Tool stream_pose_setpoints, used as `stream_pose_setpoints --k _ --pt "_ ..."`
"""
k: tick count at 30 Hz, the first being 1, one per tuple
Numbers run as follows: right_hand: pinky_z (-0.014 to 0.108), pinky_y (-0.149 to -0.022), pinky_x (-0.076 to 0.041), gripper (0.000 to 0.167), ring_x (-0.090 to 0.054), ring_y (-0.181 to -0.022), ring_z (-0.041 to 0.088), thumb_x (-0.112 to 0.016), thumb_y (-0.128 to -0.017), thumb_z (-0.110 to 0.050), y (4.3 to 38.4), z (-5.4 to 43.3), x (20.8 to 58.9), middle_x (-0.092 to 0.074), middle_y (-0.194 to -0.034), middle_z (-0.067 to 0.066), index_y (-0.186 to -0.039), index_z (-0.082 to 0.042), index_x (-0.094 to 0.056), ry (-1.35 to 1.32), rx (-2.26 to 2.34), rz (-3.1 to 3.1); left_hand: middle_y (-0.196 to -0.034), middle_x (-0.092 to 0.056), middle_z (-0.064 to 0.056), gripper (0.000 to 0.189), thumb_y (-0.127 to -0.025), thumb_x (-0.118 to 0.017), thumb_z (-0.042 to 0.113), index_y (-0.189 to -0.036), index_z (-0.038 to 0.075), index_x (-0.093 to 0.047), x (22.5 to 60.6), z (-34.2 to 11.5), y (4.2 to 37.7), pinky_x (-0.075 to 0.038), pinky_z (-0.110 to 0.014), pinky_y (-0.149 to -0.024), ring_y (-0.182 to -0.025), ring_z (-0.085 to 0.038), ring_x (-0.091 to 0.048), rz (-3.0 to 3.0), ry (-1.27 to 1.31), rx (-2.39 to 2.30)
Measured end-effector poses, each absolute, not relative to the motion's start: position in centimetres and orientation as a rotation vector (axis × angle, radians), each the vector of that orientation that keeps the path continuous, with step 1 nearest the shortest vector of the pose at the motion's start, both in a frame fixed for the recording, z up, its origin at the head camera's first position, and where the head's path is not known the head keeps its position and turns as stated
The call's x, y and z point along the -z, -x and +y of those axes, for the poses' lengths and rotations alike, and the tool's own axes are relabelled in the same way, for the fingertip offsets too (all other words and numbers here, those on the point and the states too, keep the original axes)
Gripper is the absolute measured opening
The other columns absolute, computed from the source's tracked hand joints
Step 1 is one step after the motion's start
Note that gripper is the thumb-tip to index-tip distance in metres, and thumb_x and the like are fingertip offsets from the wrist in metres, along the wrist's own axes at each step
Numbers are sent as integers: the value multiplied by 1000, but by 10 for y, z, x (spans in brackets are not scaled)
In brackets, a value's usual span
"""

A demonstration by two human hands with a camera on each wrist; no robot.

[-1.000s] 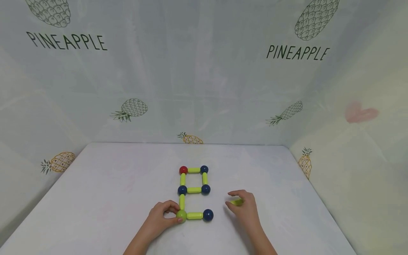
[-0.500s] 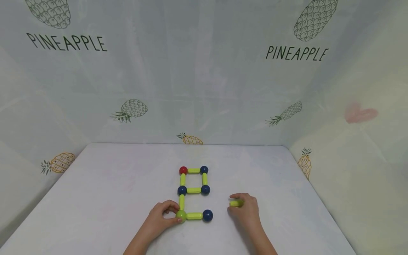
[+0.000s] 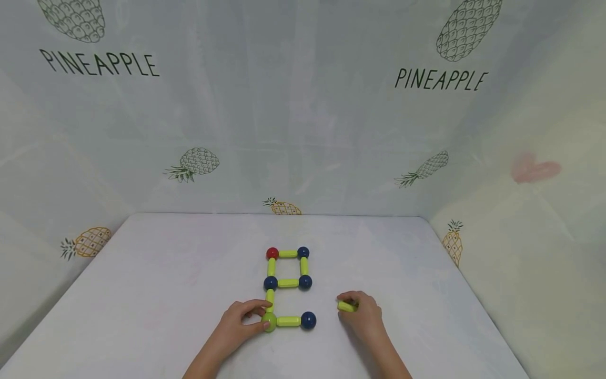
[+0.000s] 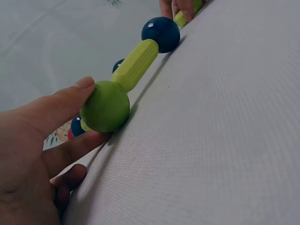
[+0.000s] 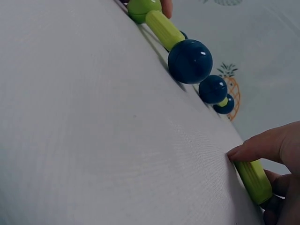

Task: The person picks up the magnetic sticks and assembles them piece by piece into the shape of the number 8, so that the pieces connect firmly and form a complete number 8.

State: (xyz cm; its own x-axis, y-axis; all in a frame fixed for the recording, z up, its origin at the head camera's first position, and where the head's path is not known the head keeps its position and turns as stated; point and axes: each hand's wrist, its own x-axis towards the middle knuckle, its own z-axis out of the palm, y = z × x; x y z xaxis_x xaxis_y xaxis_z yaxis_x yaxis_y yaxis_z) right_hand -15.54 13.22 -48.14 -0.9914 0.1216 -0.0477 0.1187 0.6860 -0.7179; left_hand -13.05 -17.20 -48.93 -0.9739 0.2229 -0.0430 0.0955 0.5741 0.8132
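On the white table lies a figure of lime-green rods and balls. My left hand (image 3: 236, 320) grips the green ball (image 3: 269, 321) at its near left corner, with thumb and fingers on either side. A lime rod (image 3: 289, 321) joins that ball to a dark blue ball (image 3: 309, 320). Behind, several rods form a square with a red ball (image 3: 272, 253) at the far left corner and blue balls at the others. To the right, my right hand (image 3: 370, 320) holds a loose lime rod (image 5: 253, 181) between thumb and fingers, apart from the figure and low over the table.
The white tabletop (image 3: 180, 273) extends around the figure. A pale curtain (image 3: 303, 116) printed with pineapples hangs behind the table and along both sides.
My right hand has lowered slightly and its fingers have closed in on the loose rod, which now tilts differently. My left index finger has shifted onto the rod beyond the green ball.
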Motion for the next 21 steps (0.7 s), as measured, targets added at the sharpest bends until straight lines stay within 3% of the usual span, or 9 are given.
stream_pose_setpoints --k 10,16,21 --pt "40 -81 -48 26 -54 -88 20 -79 -76 -3 156 127 481 -63 -95 -1 -99 -13 -72 223 -1342 -2845 -89 -64 17 36 -80 -79 39 -112 26 -70 488 -170 130 -38 -39 -80 -92 -16 -47 2656 -293 -1329" --pt "32 -70 -48 26 -54 -80 16 -81 -76 -5 154 126 477 -63 -91 -1 -100 -11 -73 46 -1430 -2778 -89 -64 17 37 -78 -80 41 -111 28 -70 488 -170 129 -39 -39 -79 -91 -16 -47 2668 -271 -1318" --pt "29 -72 -51 25 -59 -83 15 -81 -78 -8 151 122 475 -66 -94 -2 -101 -11 -73 -42 -1499 -2731 -88 -64 17 39 -77 -80 44 -111 27 -71 489 -171 128 -41 -37 -78 -89 -14 -49 2647 -307 -1342"
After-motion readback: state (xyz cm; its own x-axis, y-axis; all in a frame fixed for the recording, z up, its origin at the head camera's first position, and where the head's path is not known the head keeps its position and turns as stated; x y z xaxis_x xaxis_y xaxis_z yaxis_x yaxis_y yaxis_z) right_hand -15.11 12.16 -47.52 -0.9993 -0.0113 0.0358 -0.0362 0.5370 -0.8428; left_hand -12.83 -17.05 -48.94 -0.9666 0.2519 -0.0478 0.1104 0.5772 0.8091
